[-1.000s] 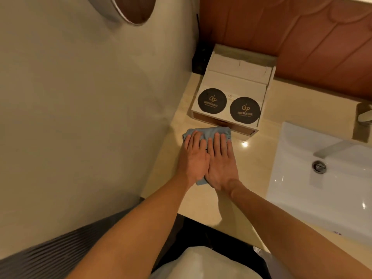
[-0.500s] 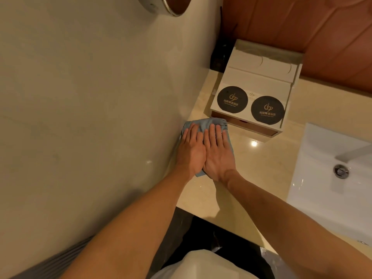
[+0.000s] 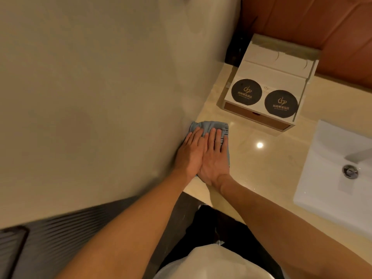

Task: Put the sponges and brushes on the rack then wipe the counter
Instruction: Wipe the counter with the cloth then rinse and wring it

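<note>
1. Under your fingers (image 3: 217, 138), the cloth (image 3: 209, 125) is dusty blue, with dark stripes along the edge by your rightmost finger.
2. Right of your fingers, the counter (image 3: 253, 164) is glossy cream.
3. Beyond your fingertips, the box (image 3: 271, 77) is white and bears two black round labels (image 3: 246, 93) with gold logos.
4. Left of your fingers, the wall (image 3: 100, 97) is plain beige.

— Where's the cloth (image 3: 209, 125)?
— On the counter (image 3: 261, 168), against the wall (image 3: 100, 97) at left, under the left hand (image 3: 191, 154) and right hand (image 3: 215, 158).
— The box (image 3: 267, 77)?
— Behind it; sink (image 3: 332, 168) to the right.
</note>
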Demonstrator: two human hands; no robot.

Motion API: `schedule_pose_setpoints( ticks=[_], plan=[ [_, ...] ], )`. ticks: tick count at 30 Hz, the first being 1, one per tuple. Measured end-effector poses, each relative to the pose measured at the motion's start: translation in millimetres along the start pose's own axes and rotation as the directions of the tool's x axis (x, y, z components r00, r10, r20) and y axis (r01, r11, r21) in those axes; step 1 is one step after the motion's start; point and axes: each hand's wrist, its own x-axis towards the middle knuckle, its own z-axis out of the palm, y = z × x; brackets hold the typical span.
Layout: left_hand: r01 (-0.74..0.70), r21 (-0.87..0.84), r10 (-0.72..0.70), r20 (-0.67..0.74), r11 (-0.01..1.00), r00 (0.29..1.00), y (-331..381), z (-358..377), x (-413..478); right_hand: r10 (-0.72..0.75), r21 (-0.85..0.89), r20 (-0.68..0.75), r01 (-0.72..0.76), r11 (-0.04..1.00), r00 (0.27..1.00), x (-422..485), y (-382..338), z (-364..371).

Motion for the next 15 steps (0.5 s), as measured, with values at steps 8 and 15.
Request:
schedule_pose_setpoints(
  ticks=[8, 15],
  plan=[
    [0.078, -0.172, -0.086, -0.042, 0.982, 0.995, 3.5, -6.6, -26.7, -0.118, -0.002, 0.046, 0.118, 0.993, 0.992, -24.7, 10.0, -11.5],
    [0.119, -0.120, -0.134, -0.132, 0.986, 0.982, 12.3, 7.6, -31.9, -0.396, 0.005, -0.160, 0.402, 0.916, 0.904, 0.9, 59.6, -44.2]
  ],
)
